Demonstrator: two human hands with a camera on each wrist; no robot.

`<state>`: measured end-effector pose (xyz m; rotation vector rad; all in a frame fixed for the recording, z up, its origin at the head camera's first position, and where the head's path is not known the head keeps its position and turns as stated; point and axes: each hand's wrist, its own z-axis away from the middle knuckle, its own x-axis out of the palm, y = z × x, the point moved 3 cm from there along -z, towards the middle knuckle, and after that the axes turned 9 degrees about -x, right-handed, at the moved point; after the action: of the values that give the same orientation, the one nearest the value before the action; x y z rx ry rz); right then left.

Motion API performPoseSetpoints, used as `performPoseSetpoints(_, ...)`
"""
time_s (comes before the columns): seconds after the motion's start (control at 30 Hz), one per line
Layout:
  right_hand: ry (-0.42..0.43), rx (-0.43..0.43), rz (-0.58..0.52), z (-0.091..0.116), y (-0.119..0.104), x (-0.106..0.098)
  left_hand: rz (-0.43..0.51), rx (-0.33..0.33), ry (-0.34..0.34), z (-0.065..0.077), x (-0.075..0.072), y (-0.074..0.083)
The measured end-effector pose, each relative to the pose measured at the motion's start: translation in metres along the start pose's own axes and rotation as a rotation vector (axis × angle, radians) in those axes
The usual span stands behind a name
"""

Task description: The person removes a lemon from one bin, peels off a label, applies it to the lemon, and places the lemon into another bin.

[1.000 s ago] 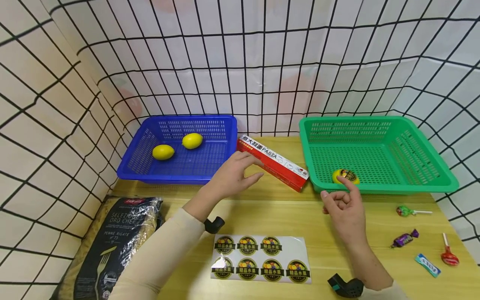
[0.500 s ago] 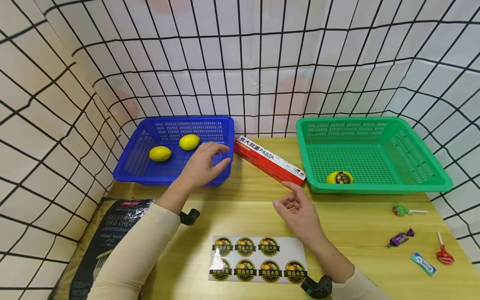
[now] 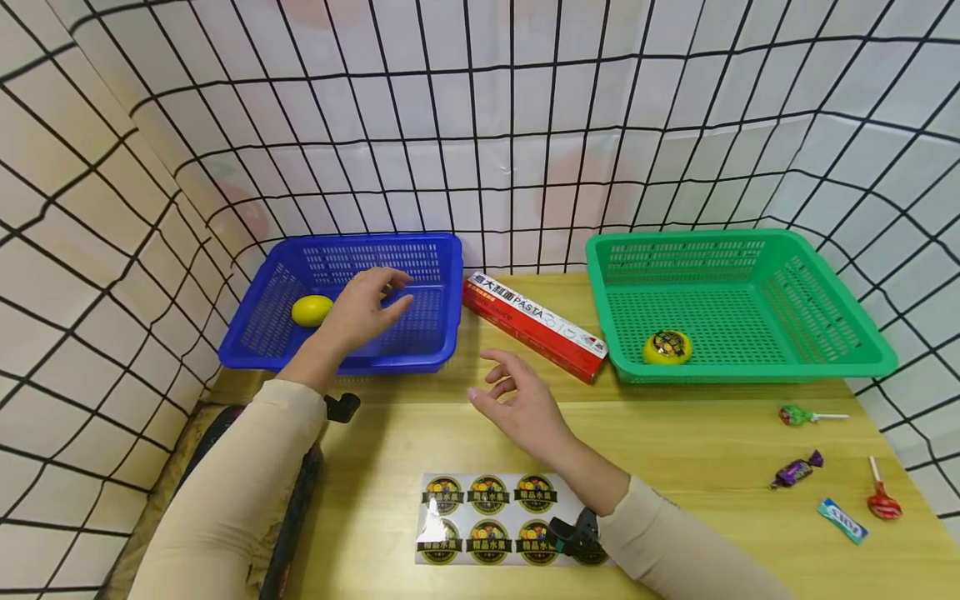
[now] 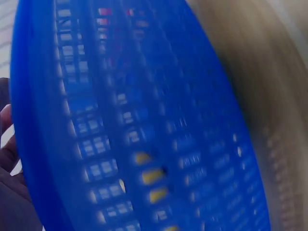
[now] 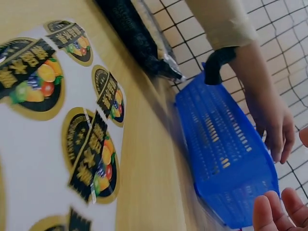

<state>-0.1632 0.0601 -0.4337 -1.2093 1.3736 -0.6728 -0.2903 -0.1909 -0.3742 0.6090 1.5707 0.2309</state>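
Note:
In the head view my left hand point(image 3: 360, 308) hangs over the blue basket point(image 3: 420, 333), fingers bent loosely with nothing between them. One lemon point(image 3: 311, 311) lies in that basket to the hand's left; a second is almost wholly hidden behind the fingers. My right hand point(image 3: 525, 412) hovers over the table front of the red and white pasta box point(image 3: 536, 325), its fingers relaxed and holding nothing. Below it lies a sheet of round fruit stickers point(image 3: 487, 518), partly covered by the right wrist camera. Inside the green basket point(image 3: 750, 371) sits a lemon point(image 3: 667, 347) bearing a round dark sticker.
A pasta bag point(image 3: 296, 508) lies at the left, mostly under the left sleeve. On the right are a green lollipop point(image 3: 797, 415), a purple-wrapped candy point(image 3: 795, 473), a small blue-white packet point(image 3: 842, 521) and a red lollipop point(image 3: 883, 504). Black wire mesh point(image 3: 510, 142) stands behind the baskets.
My left hand has moved left from beside the pasta box to over the blue basket. The right hand has come left, away from the green basket and its stickered lemon.

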Motion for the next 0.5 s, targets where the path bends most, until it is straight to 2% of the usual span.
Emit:
performPoseSetpoints(0.3,-0.043,-0.010,0.023,-0.032,-0.006,0.028,0.064,-0.218,-0.049,-0.018,-0.014,-0.032)
performPoseSetpoints(0.5,-0.071,0.017,0.077,-0.054,-0.002,0.043,0.097,-0.316,-0.060,-0.030,-0.018,-0.047)
